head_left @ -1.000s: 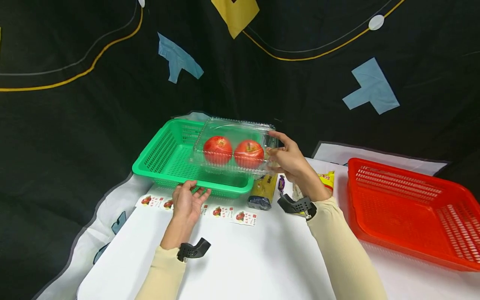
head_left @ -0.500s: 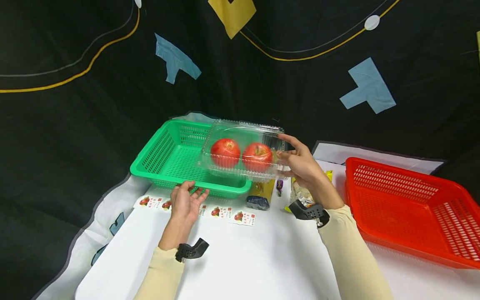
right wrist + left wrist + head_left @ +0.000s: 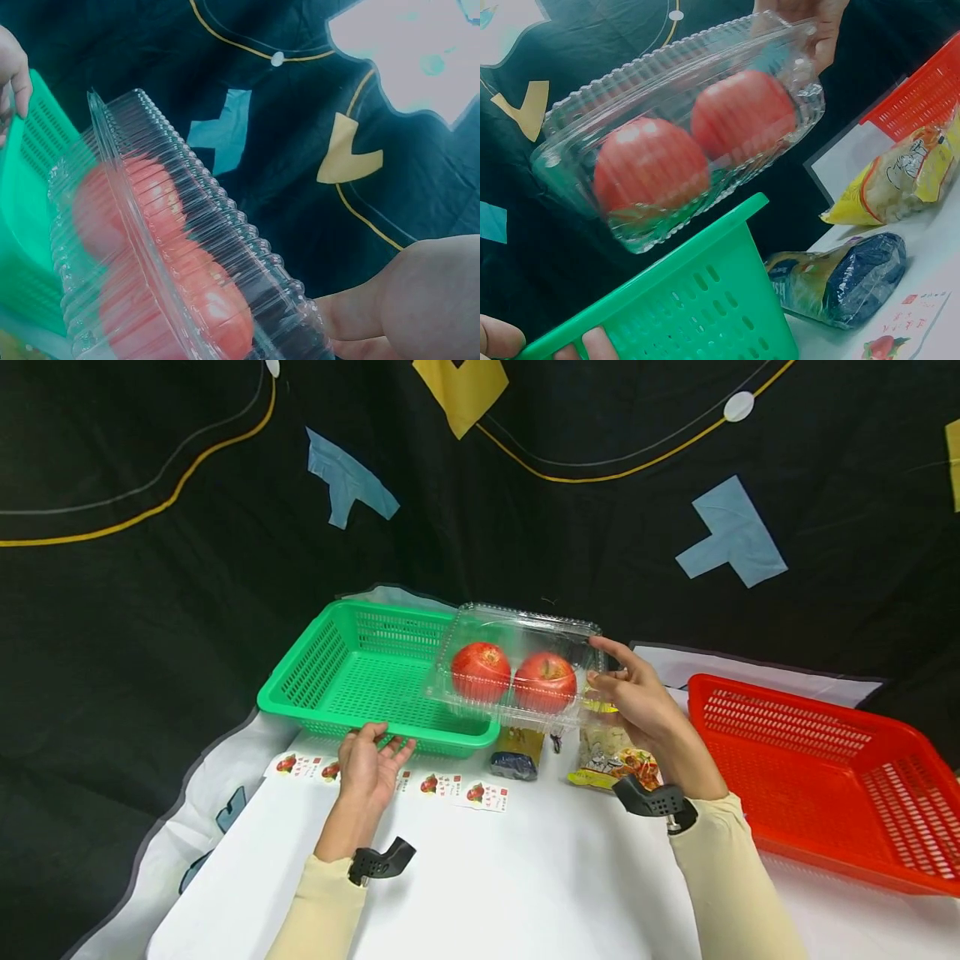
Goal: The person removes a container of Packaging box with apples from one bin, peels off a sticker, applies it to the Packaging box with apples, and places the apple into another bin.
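Observation:
My right hand [image 3: 637, 693] grips one end of a clear plastic clamshell box [image 3: 517, 620] and holds it up in the air. Two red apples [image 3: 481, 672] sit side by side inside the lidded box. The box overlaps the right end of a green plastic basket [image 3: 300, 706] in the head view; the left wrist view shows it above the basket's rim. At the basket's near rim is my left hand [image 3: 369, 768], thumb on top and fingers beneath, pinching the edge. The left wrist view catches only a few fingertips [image 3: 501, 337] on that rim.
A red basket [image 3: 787, 793] stands at the right. Between the baskets lie a yellow and dark blue packet [image 3: 517, 756], a yellow snack bag [image 3: 611, 760] and a small dark wrapped item [image 3: 556, 742]. Several printed fruit cards [image 3: 482, 796] line the green basket's front.
My right hand has carried the clear box of apples to the right, partly off the green basket, revealing more of the snack bag. The left hand stays on the basket's rim.

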A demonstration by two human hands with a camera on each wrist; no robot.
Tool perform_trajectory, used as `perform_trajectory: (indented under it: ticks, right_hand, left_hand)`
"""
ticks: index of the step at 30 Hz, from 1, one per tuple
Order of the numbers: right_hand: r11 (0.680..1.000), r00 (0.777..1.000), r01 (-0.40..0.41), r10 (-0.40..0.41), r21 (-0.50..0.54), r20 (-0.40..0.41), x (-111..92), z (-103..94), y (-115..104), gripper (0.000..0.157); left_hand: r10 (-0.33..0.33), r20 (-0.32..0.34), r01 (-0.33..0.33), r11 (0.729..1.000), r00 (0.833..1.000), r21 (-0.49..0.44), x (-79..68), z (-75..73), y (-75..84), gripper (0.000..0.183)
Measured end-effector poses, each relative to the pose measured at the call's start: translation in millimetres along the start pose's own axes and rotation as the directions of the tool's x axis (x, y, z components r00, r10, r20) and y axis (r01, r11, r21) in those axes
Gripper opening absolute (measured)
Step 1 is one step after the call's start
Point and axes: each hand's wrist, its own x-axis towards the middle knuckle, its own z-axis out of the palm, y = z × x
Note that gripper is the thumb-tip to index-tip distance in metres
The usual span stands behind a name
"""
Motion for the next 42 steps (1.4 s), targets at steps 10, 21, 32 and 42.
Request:
perform_trajectory:
  ticks: [10, 21, 32, 42]
  right_hand:
    - [0.999, 1.0, -0.012, 0.011, -0.04, -0.018, -17.4, -12.8, -0.9, 0.062]
    - [0.996, 0.998, -0.025, 0.021, -0.08, -0.054, -39.1, -23.1, 0.4, 0.06]
    - [0.997, 0.997, 0.017, -0.023, -0.078, -0.075, -71.1, -33.0, 6.2, 0.06]
    - [0.994, 0.995, 0.029, -0.039, -0.104, -0.088, -101.5, -43.9, 13.6, 0.063]
  left_hand:
    - [-0.011, -0.003, 0.011, 1.0, 1.0, -0.003, 0.6, -1.8, 0.9, 0.011]
    - [-0.017, 0.001, 0.017, 1.0, 1.0, -0.004, 1.2, -2.1, 0.7, 0.01]
    - [-0.012, 0.001, 0.012, 1.0, 1.0, -0.011, 0.7, -0.9, 0.7, 0.01]
    - [-0.011, 0.005, 0.011, 1.0, 1.0, -0.014, 1.5, 0.0, 0.4, 0.01]
